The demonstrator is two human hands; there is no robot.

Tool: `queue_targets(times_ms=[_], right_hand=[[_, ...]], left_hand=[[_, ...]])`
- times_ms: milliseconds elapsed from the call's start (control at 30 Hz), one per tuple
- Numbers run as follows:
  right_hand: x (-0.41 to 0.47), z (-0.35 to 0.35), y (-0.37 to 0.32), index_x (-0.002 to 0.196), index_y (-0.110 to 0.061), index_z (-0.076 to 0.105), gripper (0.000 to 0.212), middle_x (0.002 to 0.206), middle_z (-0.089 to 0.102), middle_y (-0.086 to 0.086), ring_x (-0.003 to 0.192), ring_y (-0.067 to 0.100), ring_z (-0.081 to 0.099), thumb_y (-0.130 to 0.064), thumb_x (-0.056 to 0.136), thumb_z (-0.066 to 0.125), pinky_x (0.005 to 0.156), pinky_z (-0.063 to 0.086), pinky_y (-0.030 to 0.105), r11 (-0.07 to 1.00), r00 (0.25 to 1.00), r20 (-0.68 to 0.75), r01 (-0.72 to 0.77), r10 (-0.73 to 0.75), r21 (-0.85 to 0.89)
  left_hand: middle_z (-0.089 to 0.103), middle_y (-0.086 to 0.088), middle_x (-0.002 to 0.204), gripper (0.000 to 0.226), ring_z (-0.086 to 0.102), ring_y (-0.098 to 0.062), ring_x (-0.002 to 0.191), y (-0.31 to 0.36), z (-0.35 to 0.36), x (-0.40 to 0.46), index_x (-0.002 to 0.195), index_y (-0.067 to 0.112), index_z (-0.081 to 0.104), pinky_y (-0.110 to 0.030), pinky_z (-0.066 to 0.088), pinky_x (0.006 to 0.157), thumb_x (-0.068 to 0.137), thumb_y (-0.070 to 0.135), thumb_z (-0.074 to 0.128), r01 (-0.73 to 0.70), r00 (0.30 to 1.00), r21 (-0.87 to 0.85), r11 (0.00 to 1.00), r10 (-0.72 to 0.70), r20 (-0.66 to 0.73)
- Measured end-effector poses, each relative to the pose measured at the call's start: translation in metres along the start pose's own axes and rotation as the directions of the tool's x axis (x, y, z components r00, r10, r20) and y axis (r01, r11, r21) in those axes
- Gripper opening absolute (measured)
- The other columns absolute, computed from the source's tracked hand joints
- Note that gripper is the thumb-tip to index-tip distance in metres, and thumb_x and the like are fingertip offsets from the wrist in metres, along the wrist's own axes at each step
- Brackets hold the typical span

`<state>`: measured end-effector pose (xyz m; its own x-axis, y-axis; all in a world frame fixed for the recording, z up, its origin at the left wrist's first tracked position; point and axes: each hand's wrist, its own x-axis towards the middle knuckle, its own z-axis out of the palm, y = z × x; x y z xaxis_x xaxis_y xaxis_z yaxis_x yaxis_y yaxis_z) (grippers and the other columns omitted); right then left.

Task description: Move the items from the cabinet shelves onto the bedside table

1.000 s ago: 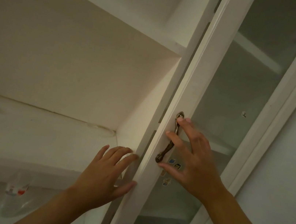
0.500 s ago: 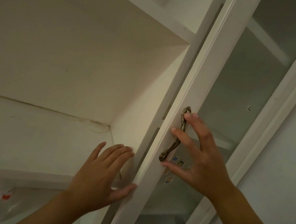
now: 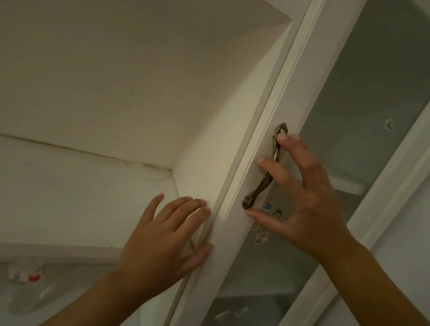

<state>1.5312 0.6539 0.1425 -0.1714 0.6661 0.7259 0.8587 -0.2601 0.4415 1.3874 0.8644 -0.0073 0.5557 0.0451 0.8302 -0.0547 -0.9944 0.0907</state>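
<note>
I look up into a white cabinet. Its middle shelf (image 3: pixel 44 193) is bare. On the shelf below stands a clear plastic bottle (image 3: pixel 23 290) with a red and white label, partly hidden by the shelf's front edge. My left hand (image 3: pixel 165 244) lies flat with straight fingers against the inner edge of the white-framed glass door (image 3: pixel 257 186), thumb on the frame. My right hand (image 3: pixel 303 201) spreads over the door's front, its fingertips touching the bronze handle (image 3: pixel 265 170) and the frame.
The door's frosted glass pane (image 3: pixel 370 108) carries several small stickers (image 3: pixel 269 221) beside the handle. Shelves show dimly behind the glass. A white wall (image 3: pixel 424 250) runs along the right of the cabinet.
The view has shifted a little, so the door stands more upright in the frame. Both hands keep their places on the door, the left a bit closer to the frame.
</note>
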Motion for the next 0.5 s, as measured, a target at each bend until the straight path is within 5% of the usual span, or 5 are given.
queue_targets(times_ms=[300, 500], right_hand=[[-0.002, 0.001, -0.004, 0.157, -0.021, 0.041, 0.084, 0.172, 0.016, 0.009, 0.159, 0.032, 0.015, -0.06, 0.089, 0.073, 0.126, 0.025, 0.05, 1.0, 1.0, 0.01, -0.006, 0.006, 0.007], [-0.014, -0.019, -0.02, 0.167, -0.029, 0.014, 0.104, 0.175, 0.001, 0.001, 0.161, 0.024, 0.006, -0.058, 0.086, 0.073, 0.121, 0.027, 0.06, 0.998, 0.991, 0.114, -0.063, 0.065, -0.019]], left_hand=[[0.053, 0.005, 0.147, 0.056, 0.049, -0.016, 0.136, 0.0, -0.003, -0.001, 0.141, 0.028, 0.048, -0.055, 0.036, 0.117, 0.098, 0.064, 0.046, 0.014, 1.0, -0.011, 1.0, -0.014, 0.016], [0.048, 0.004, 0.151, 0.062, 0.044, -0.018, 0.14, 0.011, -0.024, -0.011, 0.145, 0.031, 0.045, -0.057, 0.032, 0.119, 0.093, 0.065, 0.052, 0.189, 0.975, 0.069, 0.98, -0.196, 0.106]])
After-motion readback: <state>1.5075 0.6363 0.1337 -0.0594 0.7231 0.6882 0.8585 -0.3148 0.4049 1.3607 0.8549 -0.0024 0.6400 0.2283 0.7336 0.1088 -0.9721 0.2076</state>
